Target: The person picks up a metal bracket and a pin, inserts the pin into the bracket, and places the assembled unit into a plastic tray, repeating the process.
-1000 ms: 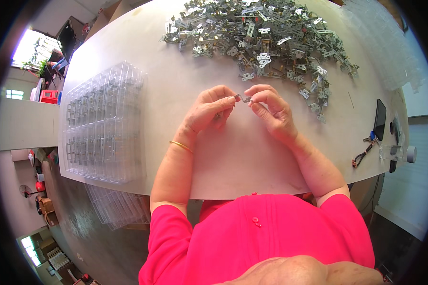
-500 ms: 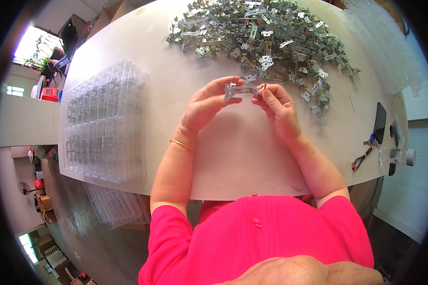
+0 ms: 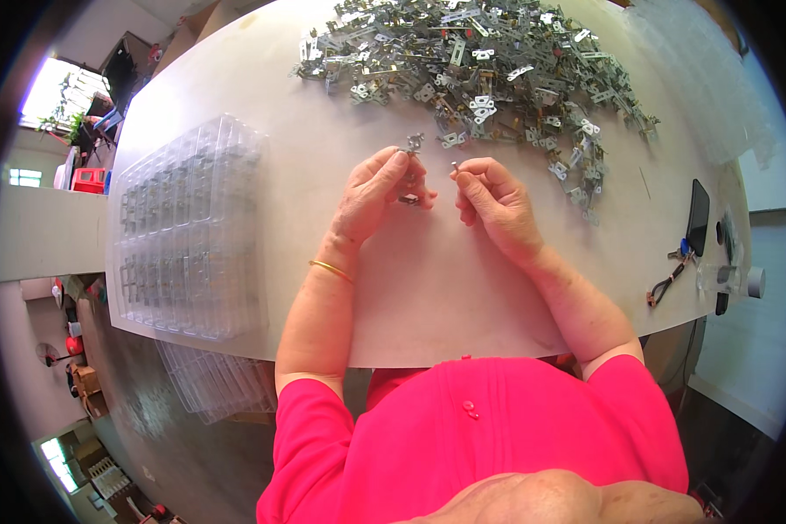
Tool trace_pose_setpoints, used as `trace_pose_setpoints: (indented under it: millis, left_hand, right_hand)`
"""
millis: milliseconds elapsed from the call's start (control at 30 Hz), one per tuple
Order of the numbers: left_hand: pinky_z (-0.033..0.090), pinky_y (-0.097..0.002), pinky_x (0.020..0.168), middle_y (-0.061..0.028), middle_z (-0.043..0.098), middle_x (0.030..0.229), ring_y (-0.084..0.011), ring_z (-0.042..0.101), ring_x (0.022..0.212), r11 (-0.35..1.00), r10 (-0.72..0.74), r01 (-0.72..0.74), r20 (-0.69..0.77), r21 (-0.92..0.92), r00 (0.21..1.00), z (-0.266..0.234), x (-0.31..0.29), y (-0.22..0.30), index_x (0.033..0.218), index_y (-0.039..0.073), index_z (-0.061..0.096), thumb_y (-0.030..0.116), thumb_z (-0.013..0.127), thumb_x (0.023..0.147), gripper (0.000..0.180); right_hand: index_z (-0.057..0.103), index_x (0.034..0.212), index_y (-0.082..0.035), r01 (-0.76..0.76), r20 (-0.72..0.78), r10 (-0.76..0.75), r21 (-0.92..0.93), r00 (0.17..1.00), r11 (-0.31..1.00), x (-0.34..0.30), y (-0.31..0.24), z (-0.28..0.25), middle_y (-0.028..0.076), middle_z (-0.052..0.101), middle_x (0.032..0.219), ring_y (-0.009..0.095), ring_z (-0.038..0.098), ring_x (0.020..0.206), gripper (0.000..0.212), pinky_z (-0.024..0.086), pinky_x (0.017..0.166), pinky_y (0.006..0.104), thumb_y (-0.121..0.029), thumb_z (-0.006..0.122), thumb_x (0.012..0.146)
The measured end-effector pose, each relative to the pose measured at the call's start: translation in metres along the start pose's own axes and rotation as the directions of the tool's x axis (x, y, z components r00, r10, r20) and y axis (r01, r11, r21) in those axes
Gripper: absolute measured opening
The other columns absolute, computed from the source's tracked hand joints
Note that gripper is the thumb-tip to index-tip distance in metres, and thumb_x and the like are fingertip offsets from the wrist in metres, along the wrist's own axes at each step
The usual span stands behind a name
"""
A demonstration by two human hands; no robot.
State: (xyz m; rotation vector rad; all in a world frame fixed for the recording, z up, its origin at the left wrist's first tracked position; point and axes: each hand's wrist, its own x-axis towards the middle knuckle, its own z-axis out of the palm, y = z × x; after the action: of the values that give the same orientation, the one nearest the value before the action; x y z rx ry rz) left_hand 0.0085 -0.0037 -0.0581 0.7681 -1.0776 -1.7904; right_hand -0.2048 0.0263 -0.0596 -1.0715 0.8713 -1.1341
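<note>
My left hand is closed around a small silvery metal fitting, whose upper end sticks out past the thumb. Some of its lower end peeks out beneath the fingers, and the middle is hidden. A short distance to the right, my right hand pinches a thin metal pin or screw between thumb and forefinger, apart from the fitting. Both hands hover over the pale table. Beyond them lies a large heap of similar metal fittings, jumbled together.
Stacked clear plastic trays with rows of metal fittings stand on the left. More clear trays are below the table edge. At the right lie a phone, keys on a cord and a capped clear bottle. Clear plastic packaging fills the far right.
My hands have moved apart; before, both were on the fitting. The fitting has turned from sideways to upright in my left hand, and my right hand has drawn back with the pin.
</note>
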Motion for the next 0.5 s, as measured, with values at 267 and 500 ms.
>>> trace_pose_setpoints:
  millis: [267, 500]
  left_hand:
    - [0.04, -0.0238, 0.045, -0.0008, 0.051, 0.065, -0.009, 0.046, 0.049, 0.976, -0.14, 0.15, -0.07, 0.16, 0.988, 0.011, -0.002, 0.003, 0.088, 0.004, 0.061, 0.033, 0.052, 0.103, 0.034]
    - [0.031, -0.0198, 0.041, 0.0022, 0.05, 0.064, -0.0053, 0.042, 0.047, 0.943, -0.139, 0.16, -0.093, 0.291, 0.986, 0.015, -0.003, 0.003, 0.086, 0.006, 0.061, 0.034, 0.053, 0.103, 0.034]
  right_hand:
    - [0.064, 0.106, -0.008, -0.01, 0.02, 0.012, -0.107, 1.0, 0.994, -0.002, -0.004, 0.002, -0.005, 0.055, 0.073, 0.002, 0.048, 0.062, 0.015, 0.039, 0.051, 0.0187, -0.021, 0.059, 0.101]
    - [0.064, 0.106, -0.006, 0.003, 0.013, -0.002, -0.097, 1.0, 0.995, -0.002, -0.002, 0.002, -0.005, 0.055, 0.074, 0.002, 0.049, 0.064, 0.014, 0.041, 0.053, 0.0197, -0.018, 0.059, 0.101]
